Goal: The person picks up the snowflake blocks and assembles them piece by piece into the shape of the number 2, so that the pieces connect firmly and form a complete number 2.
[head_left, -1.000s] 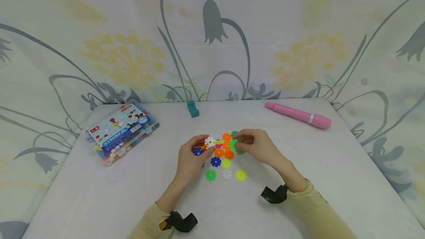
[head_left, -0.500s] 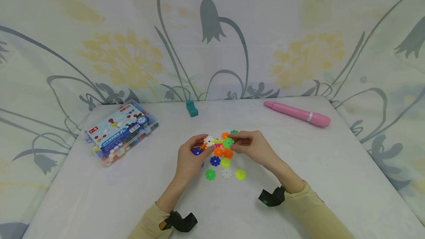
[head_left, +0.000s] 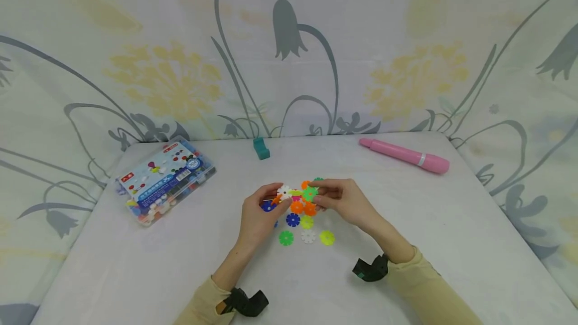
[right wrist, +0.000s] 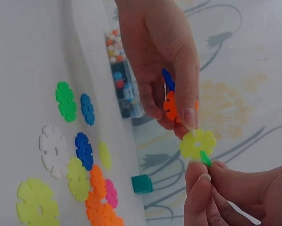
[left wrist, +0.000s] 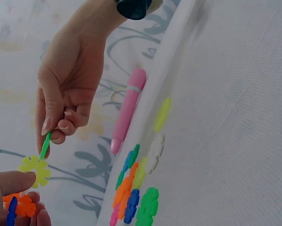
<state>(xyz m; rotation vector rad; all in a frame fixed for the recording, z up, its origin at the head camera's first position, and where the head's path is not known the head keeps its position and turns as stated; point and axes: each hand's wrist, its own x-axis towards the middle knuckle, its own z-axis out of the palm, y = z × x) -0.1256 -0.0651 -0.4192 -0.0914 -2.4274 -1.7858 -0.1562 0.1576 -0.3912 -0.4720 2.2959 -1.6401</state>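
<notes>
In the head view my left hand (head_left: 259, 217) pinches a joined cluster of slotted plastic snowflake discs. The cluster has a white disc (head_left: 284, 193), a blue disc (head_left: 268, 206), an orange disc (right wrist: 170, 107) and, at its right end, a yellow disc (right wrist: 188, 147). My right hand (head_left: 349, 202) pinches a green disc (head_left: 310, 194) between thumb and fingers. Seen from both wrists, the green disc stands edge-on right at the rim of the yellow one, crosswise to it. My left thumb covers part of the cluster.
Loose discs lie below the hands on the white table (head_left: 180, 275), among them a green disc (head_left: 286, 237), a white one (head_left: 308, 236) and several orange ones. At the back left lies a clear parts box (head_left: 164, 179). A teal block (head_left: 261, 148) and a pink pen-shaped object (head_left: 404, 155) lie behind.
My right hand has brought the green disc a little left to the yellow disc, its face turning more toward the head camera. My left hand has stayed nearly still with the cluster.
</notes>
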